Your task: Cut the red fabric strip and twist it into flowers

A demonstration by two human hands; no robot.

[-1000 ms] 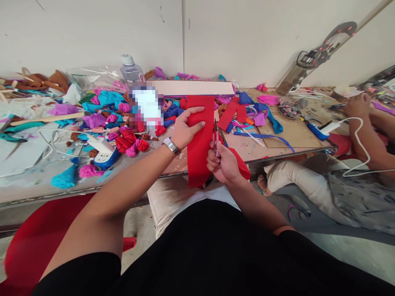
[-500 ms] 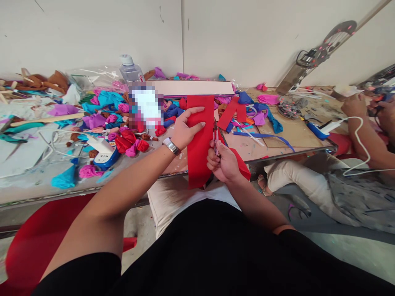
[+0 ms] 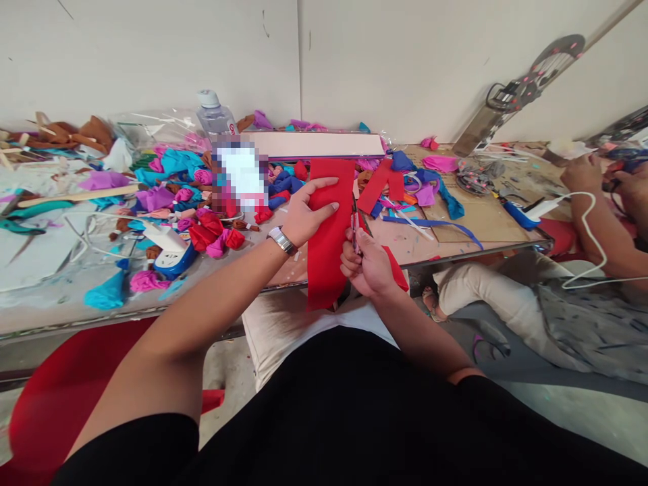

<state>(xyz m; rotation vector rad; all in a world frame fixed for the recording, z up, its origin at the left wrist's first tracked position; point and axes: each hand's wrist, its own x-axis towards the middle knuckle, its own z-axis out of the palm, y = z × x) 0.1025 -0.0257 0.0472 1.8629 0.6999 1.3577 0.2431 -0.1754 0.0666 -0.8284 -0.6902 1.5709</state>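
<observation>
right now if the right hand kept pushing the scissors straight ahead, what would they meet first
Probably more of the red fabric that the left hand holds flat: the scissors in the right hand point up its right edge. Depth is unclear.

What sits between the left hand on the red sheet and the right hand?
In the head view, only the red sheet and the scissors along its right edge separate the left hand from the right hand.
</observation>
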